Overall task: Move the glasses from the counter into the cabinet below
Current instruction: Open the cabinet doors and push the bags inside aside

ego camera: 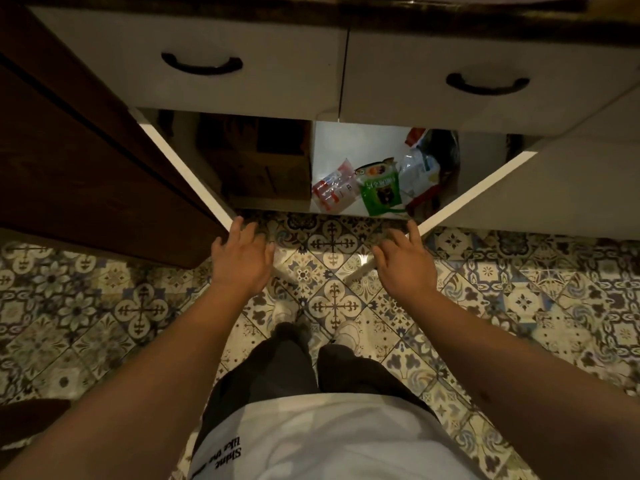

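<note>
The cabinet (332,140) below the dark counter edge (311,12) stands with both doors swung wide. My left hand (242,259) rests with spread fingers at the white edge of the left door (183,168). My right hand (405,261) does the same at the edge of the right door (474,192). Neither hand holds anything. No glasses show in this view; the counter top is out of sight.
Inside the cabinet a dark brown box (263,164) fills the left half. Food packets lie in the right half, among them a green bag (379,194) and a red-and-white packet (334,190). Two drawers with black handles (201,64) sit above. Patterned floor tiles (332,299) lie below.
</note>
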